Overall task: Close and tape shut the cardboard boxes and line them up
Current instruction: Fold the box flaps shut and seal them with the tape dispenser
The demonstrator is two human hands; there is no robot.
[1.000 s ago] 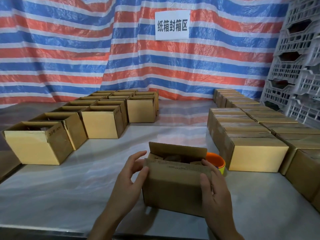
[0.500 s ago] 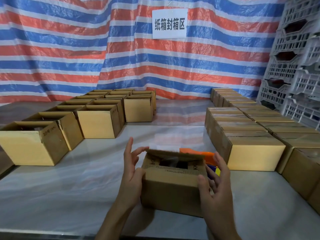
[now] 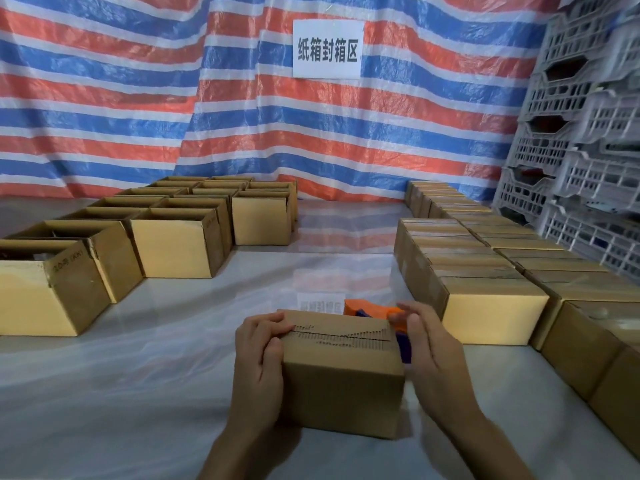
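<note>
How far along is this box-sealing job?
Done: rows of closed brown cardboard boxes stand lined up on the right. In hand: a small brown cardboard box with its flaps folded flat, gripped by the left hand, with the right hand against its end. Its seam shows no tape yet. The orange and blue tape dispenser sits behind it. Left: several rows of open-topped cardboard boxes on the left.

Orange-and-blue object [image 3: 363, 306] mostly behind box [image 3: 341, 375] and right hand [image 3: 433, 348]
</note>
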